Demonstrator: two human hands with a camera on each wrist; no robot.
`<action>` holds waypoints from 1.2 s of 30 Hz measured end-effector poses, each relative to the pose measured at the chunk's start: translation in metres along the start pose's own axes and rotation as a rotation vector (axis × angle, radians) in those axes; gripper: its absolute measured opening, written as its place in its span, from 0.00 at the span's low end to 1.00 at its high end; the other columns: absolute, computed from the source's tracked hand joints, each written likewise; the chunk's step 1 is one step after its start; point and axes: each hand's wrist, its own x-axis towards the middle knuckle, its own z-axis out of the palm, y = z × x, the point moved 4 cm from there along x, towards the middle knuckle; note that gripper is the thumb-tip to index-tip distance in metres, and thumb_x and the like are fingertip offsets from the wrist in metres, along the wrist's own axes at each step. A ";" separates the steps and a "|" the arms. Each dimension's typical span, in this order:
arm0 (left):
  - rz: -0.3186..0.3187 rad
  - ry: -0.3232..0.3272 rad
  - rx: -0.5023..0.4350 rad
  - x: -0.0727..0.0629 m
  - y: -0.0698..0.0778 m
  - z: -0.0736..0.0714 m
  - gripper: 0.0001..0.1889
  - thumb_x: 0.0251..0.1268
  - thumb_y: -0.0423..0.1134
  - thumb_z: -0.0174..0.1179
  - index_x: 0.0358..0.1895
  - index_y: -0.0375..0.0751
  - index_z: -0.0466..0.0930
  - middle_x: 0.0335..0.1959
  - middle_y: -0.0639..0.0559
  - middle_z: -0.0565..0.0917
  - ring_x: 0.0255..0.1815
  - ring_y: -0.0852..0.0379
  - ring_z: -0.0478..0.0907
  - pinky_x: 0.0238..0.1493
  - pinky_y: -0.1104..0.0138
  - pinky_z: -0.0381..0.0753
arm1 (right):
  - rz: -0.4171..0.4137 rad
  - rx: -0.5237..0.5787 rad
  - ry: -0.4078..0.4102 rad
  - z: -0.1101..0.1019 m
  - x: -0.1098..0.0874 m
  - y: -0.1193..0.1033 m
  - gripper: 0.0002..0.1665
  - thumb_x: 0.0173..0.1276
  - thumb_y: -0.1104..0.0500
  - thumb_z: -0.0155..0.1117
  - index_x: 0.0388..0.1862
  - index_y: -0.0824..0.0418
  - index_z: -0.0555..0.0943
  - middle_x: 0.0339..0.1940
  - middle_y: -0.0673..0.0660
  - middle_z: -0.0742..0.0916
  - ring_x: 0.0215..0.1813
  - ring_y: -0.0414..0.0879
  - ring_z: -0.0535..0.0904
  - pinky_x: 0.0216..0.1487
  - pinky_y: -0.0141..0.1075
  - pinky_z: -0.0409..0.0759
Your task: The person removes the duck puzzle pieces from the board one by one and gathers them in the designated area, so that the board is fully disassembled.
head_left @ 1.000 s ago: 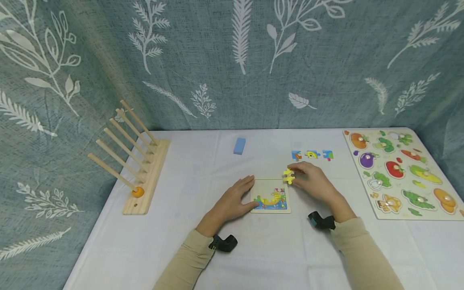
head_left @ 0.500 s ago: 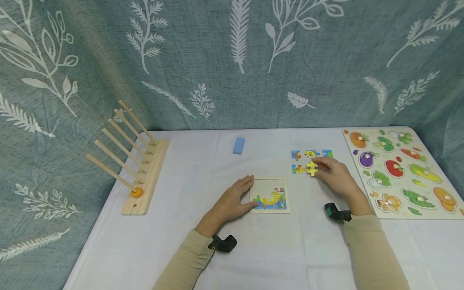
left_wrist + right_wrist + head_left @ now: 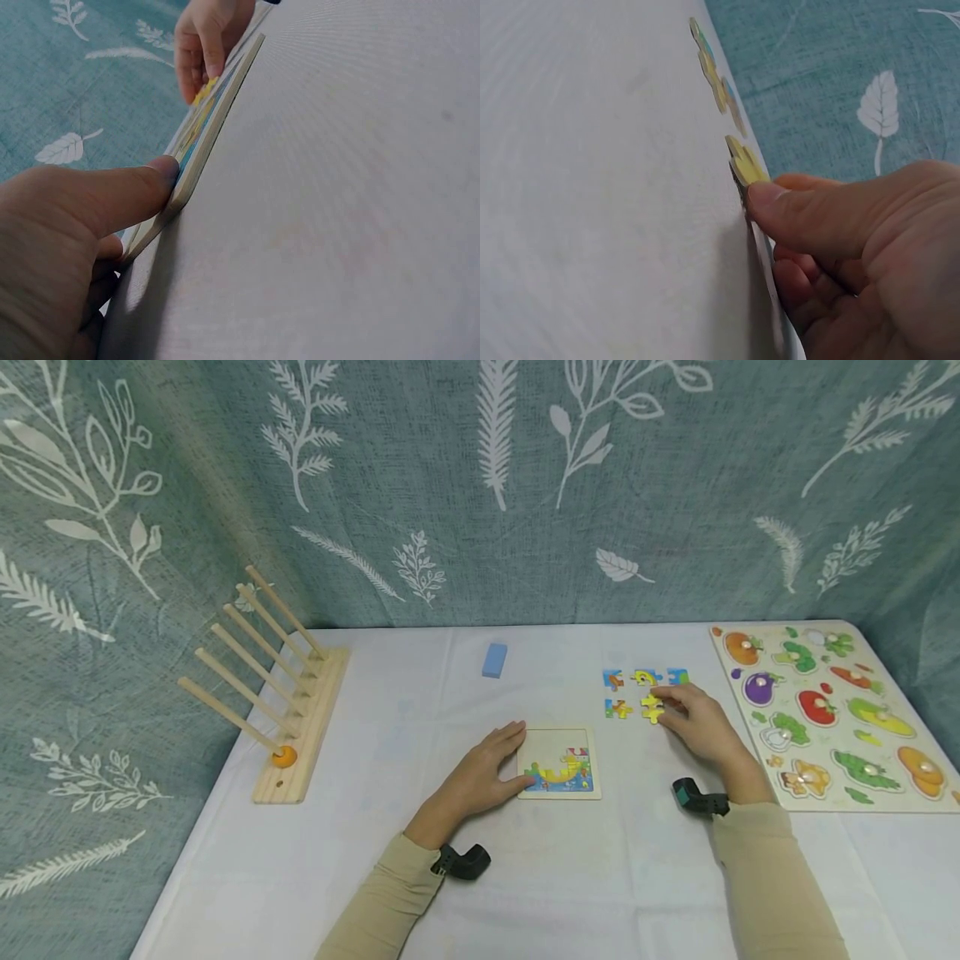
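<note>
My left hand (image 3: 480, 785) holds the left side of a small wooden puzzle tray (image 3: 551, 740), its thumb (image 3: 142, 191) over the near-left corner and the other fingers along the outer edge. Joined jigsaw pieces (image 3: 561, 777) in blue, green and yellow line the tray's bottom and right side; its upper left part is bare wood. To the right of the tray, my right hand (image 3: 699, 720) pinches a yellow jigsaw piece (image 3: 651, 710) between thumb and fingertips, at the tabletop. Beside it lies an orange-and-green piece (image 3: 618, 709). Behind are blue-edged pieces (image 3: 645, 677) in a row.
A wooden peg stand (image 3: 318, 718) with slanting rods and an orange bead (image 3: 284, 757) is at the left. A blue block (image 3: 494, 661) lies toward the back. On the right lies a vegetable knob-puzzle board (image 3: 840, 727). A patterned curtain (image 3: 450, 485) hangs behind the table.
My right hand has moved right, from the tray's upper right corner to the loose pieces, carrying the yellow jigsaw piece. In the last half second it shifted slightly right. My left hand stayed.
</note>
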 end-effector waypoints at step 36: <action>-0.009 -0.012 -0.007 0.000 -0.001 0.001 0.39 0.59 0.49 0.65 0.68 0.30 0.63 0.71 0.41 0.63 0.73 0.46 0.58 0.75 0.56 0.57 | -0.105 0.074 -0.060 0.022 -0.002 -0.035 0.28 0.66 0.63 0.61 0.64 0.67 0.70 0.61 0.66 0.76 0.62 0.61 0.73 0.65 0.54 0.70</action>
